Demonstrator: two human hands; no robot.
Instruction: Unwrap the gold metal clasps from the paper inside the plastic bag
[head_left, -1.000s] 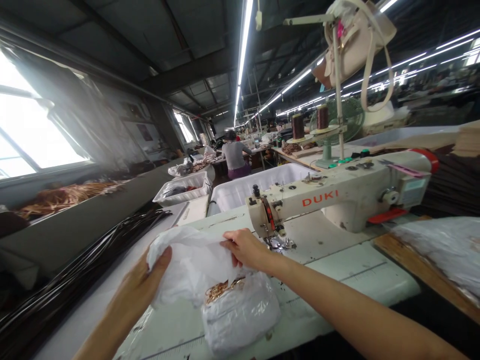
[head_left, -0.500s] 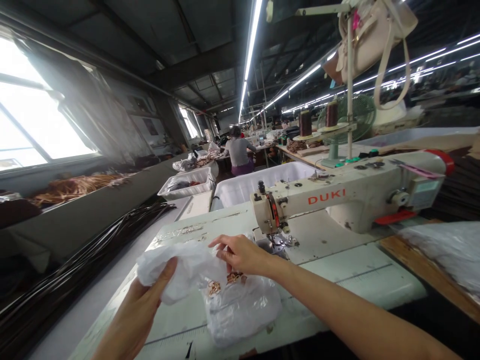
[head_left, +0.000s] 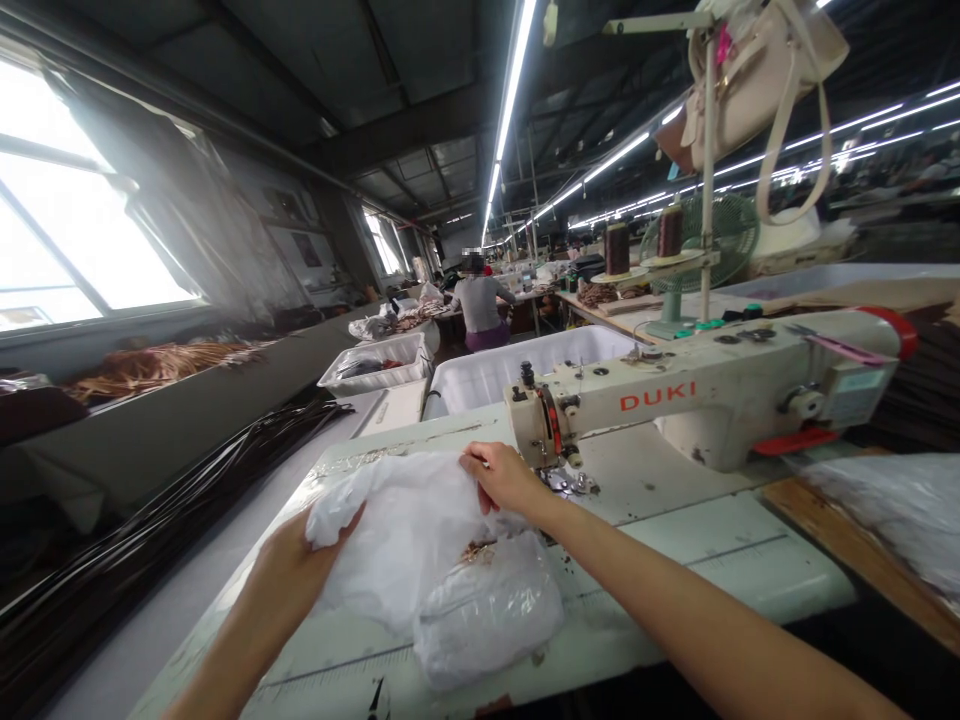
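Note:
A thin white sheet (head_left: 409, 530), tissue paper or soft plastic by its look, is spread between my two hands above the machine table. My left hand (head_left: 319, 560) grips its crumpled left edge. At the upper right edge, my right hand (head_left: 506, 480) pinches it between thumb and fingers. Just below my right hand, a clear plastic bag (head_left: 487, 615) with white contents lies on the table. Small gold-coloured metal pieces (head_left: 478, 552) show at its upper end, partly covered by the sheet.
A sewing machine (head_left: 645, 395) stands right behind my right hand, with thread spools (head_left: 617, 250) beyond. White bins (head_left: 517, 365) are behind the table. Dark strips (head_left: 187, 500) lie along the left, and a plastic-covered bundle (head_left: 892, 500) at right. A person (head_left: 480, 310) sits farther back.
The bunched white sheet has been opened out wider between my hands. My right hand has risen slightly to the right with its edge, and the sheet now covers more of the metal pieces.

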